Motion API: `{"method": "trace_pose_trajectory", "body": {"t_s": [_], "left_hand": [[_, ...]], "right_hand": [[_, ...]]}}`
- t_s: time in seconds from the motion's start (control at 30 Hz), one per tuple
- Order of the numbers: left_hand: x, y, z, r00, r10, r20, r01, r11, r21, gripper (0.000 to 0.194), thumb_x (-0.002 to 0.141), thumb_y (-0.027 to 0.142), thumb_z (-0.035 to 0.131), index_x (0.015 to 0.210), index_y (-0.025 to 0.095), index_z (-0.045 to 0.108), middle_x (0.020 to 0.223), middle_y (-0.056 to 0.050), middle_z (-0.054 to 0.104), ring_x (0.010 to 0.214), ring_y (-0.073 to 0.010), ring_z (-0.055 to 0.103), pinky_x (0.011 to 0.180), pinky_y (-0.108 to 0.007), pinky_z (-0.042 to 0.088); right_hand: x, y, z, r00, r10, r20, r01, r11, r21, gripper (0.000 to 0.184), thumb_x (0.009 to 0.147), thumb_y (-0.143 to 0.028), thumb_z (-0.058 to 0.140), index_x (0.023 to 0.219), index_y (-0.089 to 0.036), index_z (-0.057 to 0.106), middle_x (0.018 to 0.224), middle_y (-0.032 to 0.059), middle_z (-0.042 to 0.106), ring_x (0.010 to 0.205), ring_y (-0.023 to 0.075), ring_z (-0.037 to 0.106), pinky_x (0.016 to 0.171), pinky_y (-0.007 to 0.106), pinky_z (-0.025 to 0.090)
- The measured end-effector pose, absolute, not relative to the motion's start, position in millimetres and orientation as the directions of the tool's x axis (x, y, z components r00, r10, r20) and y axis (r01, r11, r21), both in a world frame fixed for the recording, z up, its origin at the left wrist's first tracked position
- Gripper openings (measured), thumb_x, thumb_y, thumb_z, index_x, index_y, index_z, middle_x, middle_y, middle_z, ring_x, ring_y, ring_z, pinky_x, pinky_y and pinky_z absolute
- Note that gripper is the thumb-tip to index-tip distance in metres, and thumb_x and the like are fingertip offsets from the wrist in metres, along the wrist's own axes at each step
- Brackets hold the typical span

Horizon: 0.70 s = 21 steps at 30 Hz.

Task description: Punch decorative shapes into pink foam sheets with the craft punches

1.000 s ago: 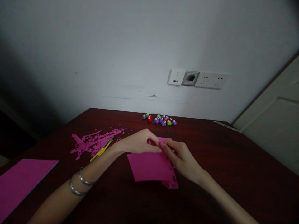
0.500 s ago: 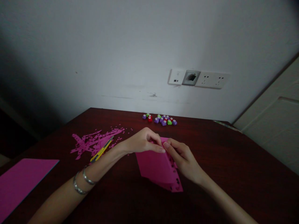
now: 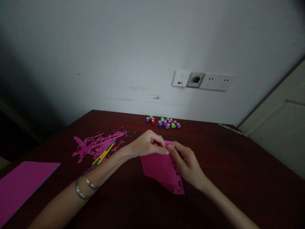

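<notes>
A pink sheet of paper (image 3: pixel 158 168) with a row of punched holes along its right edge hangs tilted over the table. My left hand (image 3: pixel 152 144), with two silver bangles on its forearm, is closed at the sheet's upper part, thumb and fingers pinched. Close beside it, my right hand (image 3: pixel 187 162) grips the punched right edge between thumb and forefinger. The fingertips of both hands nearly meet. Part of the sheet's top is hidden behind the fingers.
Pink paper strips and bits (image 3: pixel 88 146) lie at left, with a yellow utility knife (image 3: pixel 104 154) on them. Further left is a stack of pink sheets (image 3: pixel 26 184). Several small craft punches (image 3: pixel 168 124) stand near the wall, below sockets (image 3: pixel 214 82).
The lower part of the pink sheet has swung slightly, its bottom edge now a little higher. Both hands keep nearly the same place and grip.
</notes>
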<state>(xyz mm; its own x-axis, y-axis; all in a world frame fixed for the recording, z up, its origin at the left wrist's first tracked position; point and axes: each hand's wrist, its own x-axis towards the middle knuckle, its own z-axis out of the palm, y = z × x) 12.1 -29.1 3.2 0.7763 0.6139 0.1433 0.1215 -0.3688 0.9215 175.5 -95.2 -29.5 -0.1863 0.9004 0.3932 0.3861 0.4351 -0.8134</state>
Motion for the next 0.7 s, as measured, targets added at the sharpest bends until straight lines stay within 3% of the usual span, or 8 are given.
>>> {"method": "trace_pose_trajectory", "body": {"t_s": [0.7], "left_hand": [[13.8, -25.2, -6.0, 0.757, 0.625, 0.192, 0.106, -0.407, 0.907, 0.009, 0.071, 0.022, 0.065, 0.068, 0.013, 0.066, 0.067, 0.000, 0.058, 0.062, -0.0080, 0.049, 0.059, -0.021, 0.038]], "right_hand": [[174.5, -91.8, -34.5, -0.100, 0.894, 0.436, 0.460, 0.430, -0.777, 0.030, 0.089, -0.035, 0.041, 0.066, -0.018, 0.049, 0.058, -0.0017, 0.047, 0.054, 0.0098, 0.041, 0.051, 0.022, 0.033]]}}
